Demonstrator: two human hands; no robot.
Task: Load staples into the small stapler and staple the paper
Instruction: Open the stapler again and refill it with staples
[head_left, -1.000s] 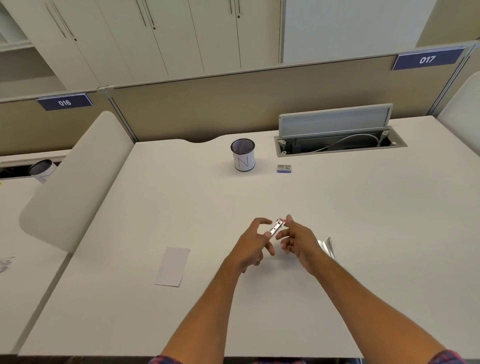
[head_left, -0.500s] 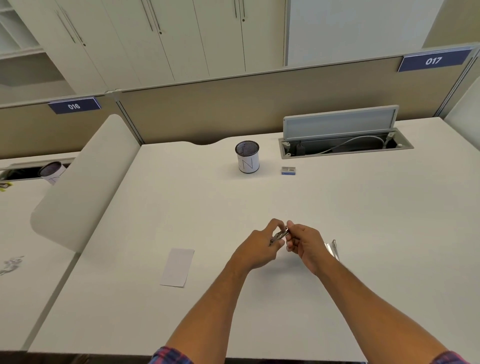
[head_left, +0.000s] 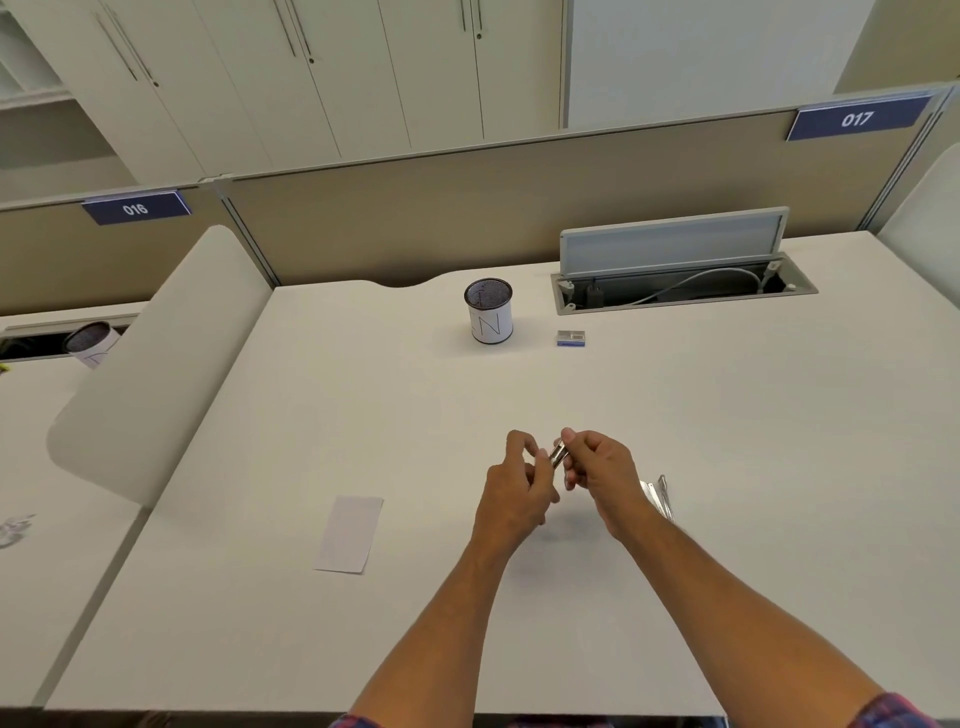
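A small metallic object (head_left: 558, 454), pinched between the right hand (head_left: 605, 475) and the left hand (head_left: 511, 491), is mostly covered by fingers; whether it is the stapler or a strip of staples cannot be told. At 3 o'clock from the right hand, a shiny item (head_left: 658, 496) on the worktop (head_left: 779, 441) is half hidden behind the wrist and too blurred to identify. At 12 o'clock, print on a small box (head_left: 570, 338) is too small to read. A second cup (head_left: 91, 343) at 10 o'clock sits partly behind a divider (head_left: 156, 364). Both sleeves are cut off by the bottom edge.
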